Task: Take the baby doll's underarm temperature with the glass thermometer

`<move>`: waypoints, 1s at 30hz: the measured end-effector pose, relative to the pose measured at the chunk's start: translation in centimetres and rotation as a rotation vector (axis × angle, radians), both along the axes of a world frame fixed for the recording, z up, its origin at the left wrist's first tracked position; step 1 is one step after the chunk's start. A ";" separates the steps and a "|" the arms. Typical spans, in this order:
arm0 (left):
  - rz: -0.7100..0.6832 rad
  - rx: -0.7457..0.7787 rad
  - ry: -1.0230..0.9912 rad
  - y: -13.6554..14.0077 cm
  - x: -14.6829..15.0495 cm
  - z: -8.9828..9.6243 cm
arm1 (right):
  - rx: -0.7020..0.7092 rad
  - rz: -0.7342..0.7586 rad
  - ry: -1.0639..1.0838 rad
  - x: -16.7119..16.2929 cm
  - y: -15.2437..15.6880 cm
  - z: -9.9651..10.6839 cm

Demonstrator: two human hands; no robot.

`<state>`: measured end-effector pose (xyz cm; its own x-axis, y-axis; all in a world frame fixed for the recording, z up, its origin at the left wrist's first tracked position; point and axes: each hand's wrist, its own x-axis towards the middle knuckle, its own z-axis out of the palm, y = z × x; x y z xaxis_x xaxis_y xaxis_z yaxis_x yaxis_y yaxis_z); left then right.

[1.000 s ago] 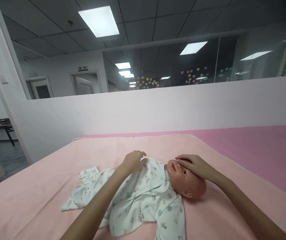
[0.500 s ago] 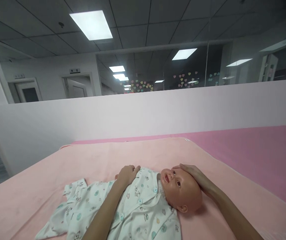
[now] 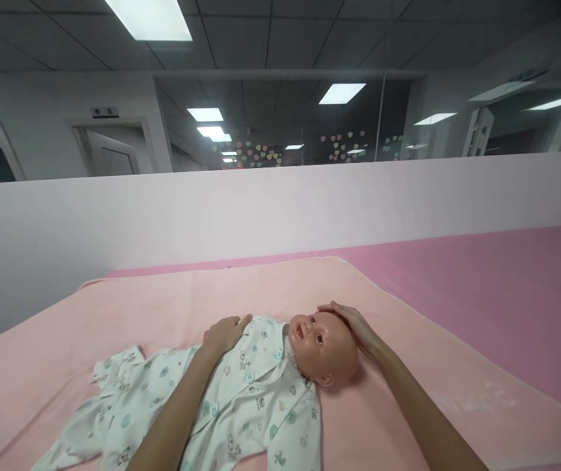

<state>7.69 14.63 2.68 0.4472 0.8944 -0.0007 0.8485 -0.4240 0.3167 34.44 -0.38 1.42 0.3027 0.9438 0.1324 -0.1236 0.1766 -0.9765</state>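
Observation:
A baby doll point(image 3: 327, 347) lies on its back on a peach blanket point(image 3: 383, 418), its head to the right and its legs to the left. It wears a white printed baby outfit point(image 3: 261, 392) with light buttons down the front. My left hand point(image 3: 224, 335) is wrapped over the far side of the doll's body, at its far sleeve, with the fingertips partly hidden. Resting on the crown of the doll's head, my right hand point(image 3: 354, 324) lies with its fingers stretched out along the far side.
Beyond the blanket, a pink mat point(image 3: 481, 281) covers the surface to the right. A white low wall point(image 3: 261, 209) runs behind it, topped by a glass window point(image 3: 280, 124) with heart-shaped stickers. A doorway point(image 3: 114, 150) appears at the left back.
The view has shifted, so the doll and both hands appear further left and slightly higher. Both hands keep their places on the doll.

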 end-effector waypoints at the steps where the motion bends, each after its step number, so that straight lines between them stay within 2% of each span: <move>1: -0.009 -0.002 -0.007 0.1 0.0 0.0 | -0.003 0.042 -0.014 -0.2 -0.2 0.1; 4: -0.024 0.001 -0.032 0.4 -0.1 -0.1 | -0.001 0.122 -0.021 -0.2 -0.3 0.0; 11: -0.040 -0.020 -0.079 0.4 -0.2 0.0 | 0.086 -0.032 0.045 0.7 0.8 -0.5; 18: -0.043 -0.015 -0.099 0.3 -0.4 0.0 | 0.116 0.054 -0.080 -0.5 0.7 -0.2; 25: -0.045 -0.017 -0.100 0.1 -0.4 0.1 | 0.126 0.037 -0.072 -0.1 1.2 -0.4; 30: -0.040 -0.009 -0.104 0.3 -0.5 -0.1 | 0.080 0.040 -0.085 -0.3 0.9 -0.2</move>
